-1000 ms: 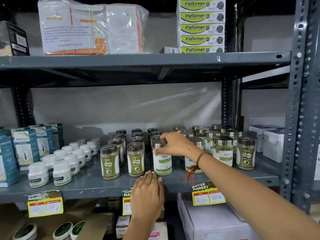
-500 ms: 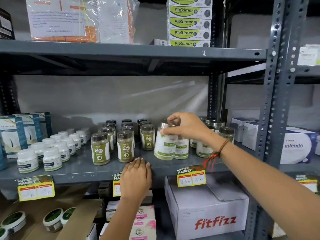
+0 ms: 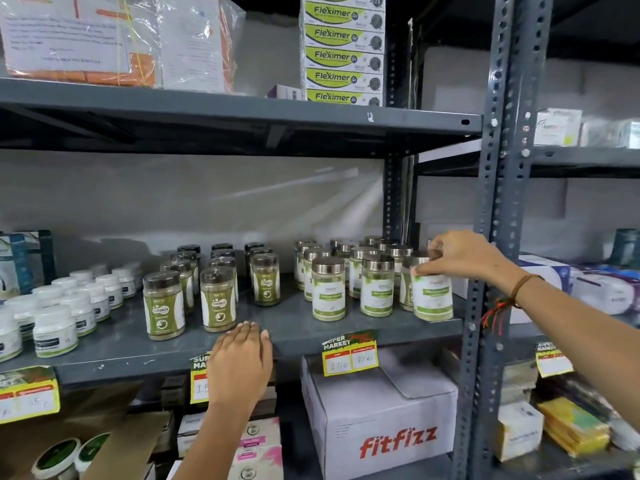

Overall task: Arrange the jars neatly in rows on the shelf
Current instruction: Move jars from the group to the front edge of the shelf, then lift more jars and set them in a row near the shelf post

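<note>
On the grey shelf (image 3: 298, 327) stand two groups of jars. Dark-lidded green jars (image 3: 218, 299) fill the middle in rows. Silver-lidded jars with white and green labels (image 3: 329, 289) stand to the right. My right hand (image 3: 460, 254) grips the lid of the rightmost silver-lidded jar (image 3: 433, 299), which stands at the shelf's front right beside the upright post. My left hand (image 3: 242, 362) lies flat on the shelf's front edge, fingers together, holding nothing.
Small white bottles (image 3: 65, 306) crowd the shelf's left end. A perforated steel post (image 3: 491, 237) stands right of the held jar. Price tags (image 3: 349, 355) hang on the shelf edge. A Fitfizz carton (image 3: 381, 420) sits below. Fleximer boxes (image 3: 343, 53) stack on the upper shelf.
My right hand has carried the silver-lidded jar from the shelf's middle to the front right end. My left hand stays on the shelf edge. The view has shifted right.
</note>
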